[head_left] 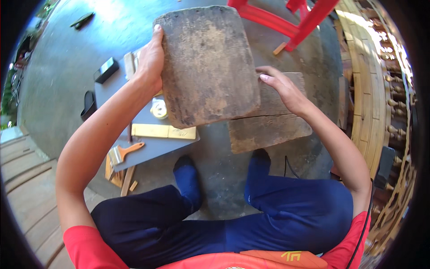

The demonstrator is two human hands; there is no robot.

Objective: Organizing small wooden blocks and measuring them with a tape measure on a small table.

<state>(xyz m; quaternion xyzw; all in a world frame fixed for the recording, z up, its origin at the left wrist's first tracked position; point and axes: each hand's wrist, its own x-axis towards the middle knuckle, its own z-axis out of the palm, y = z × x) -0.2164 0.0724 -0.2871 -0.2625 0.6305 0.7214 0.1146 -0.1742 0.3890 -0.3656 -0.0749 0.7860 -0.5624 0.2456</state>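
A worn, grey-brown wooden board (206,67) with rounded corners is raised in front of me. My left hand (151,58) is closed on its left edge, with the thumb along the near face and the other fingers hidden behind. My right hand (280,87) is at the board's right edge, thumb and index finger apart, fingertips close to or just touching it. Below and to the right is a second weathered wooden piece (271,132) with a long crack across it, partly covered by the raised board and my right hand.
At left, a low grey table (152,150) carries a paintbrush (125,152), a yellow wooden strip (163,131) and a roll of tape (158,109). A black box (106,70) is beside it. Red stool legs (300,33) stand far right. Wood scraps (127,180) lie near the table.
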